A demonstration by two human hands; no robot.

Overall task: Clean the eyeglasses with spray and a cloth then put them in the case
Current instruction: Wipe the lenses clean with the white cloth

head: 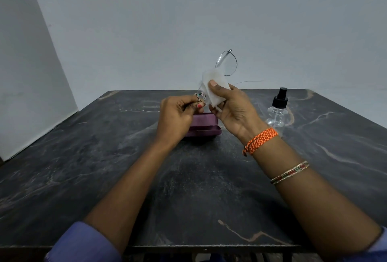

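Above the desk (104, 167), the left hand (178, 115) pinches the glasses (227, 63) at one lens edge, steadying them while the right hand (232, 107) grips the cloth (213, 86) over a lens, apparently wiping. Case (204, 124) lies closed below; spray (277, 111) stands rightward.

The left hand (178, 113) hides the near-left part of the closed purple plastic case (206, 124). The folded white cloth (214, 86) covers one lens of the thin wire-rimmed eyeglasses (227, 63).
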